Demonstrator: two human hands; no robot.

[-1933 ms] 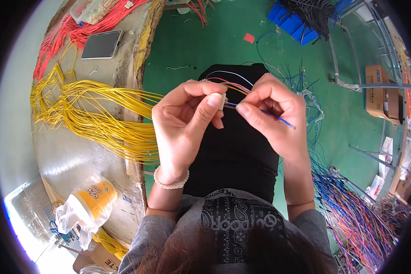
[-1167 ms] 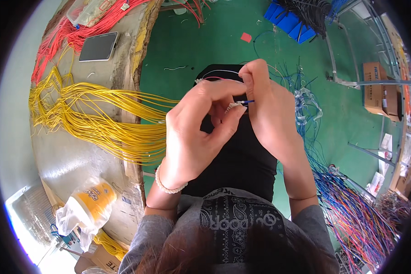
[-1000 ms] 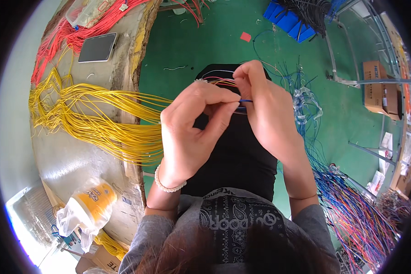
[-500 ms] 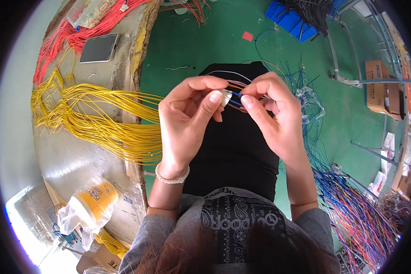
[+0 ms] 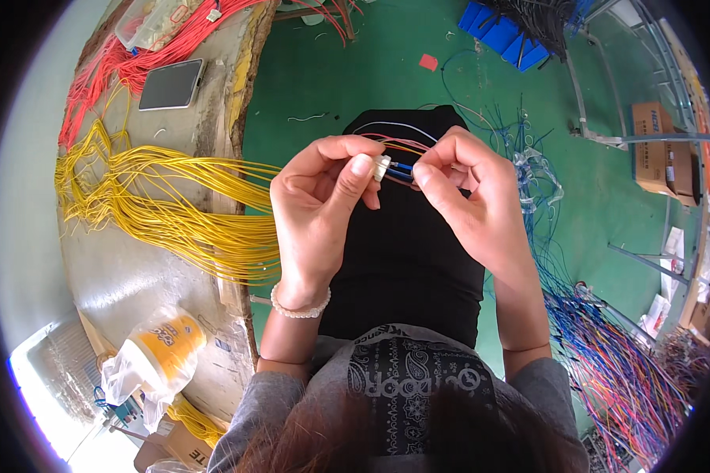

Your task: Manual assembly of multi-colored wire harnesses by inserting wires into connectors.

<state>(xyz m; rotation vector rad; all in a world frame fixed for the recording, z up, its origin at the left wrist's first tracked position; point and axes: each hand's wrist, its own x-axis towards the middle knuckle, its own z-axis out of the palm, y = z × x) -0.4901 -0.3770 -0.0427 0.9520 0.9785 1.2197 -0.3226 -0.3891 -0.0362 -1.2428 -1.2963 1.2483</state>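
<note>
Between the thumb and fingers of my left hand [image 5: 317,201] is a small white plastic connector [image 5: 381,167], held above my lap. My right hand [image 5: 475,189] pinches a blue wire [image 5: 403,167] whose bare metal end points at the connector's right side. A short gap shows between that end and the housing. Pink, orange and white wires [image 5: 406,142] loop behind, from one hand to the other; where they end is hidden by my fingers.
On the worktable [image 5: 189,292] to my left lie yellow wires [image 5: 189,209], red wires [image 5: 102,79], a phone [image 5: 171,84] and a bagged yellow cup [image 5: 166,347]. Bundled coloured wires [image 5: 615,370] hang at my right. A cardboard box [image 5: 661,150] and blue bins [image 5: 501,35] stand farther off.
My left hand has shifted slightly left with the connector. More of the blue wire's metal end now shows between the two hands.
</note>
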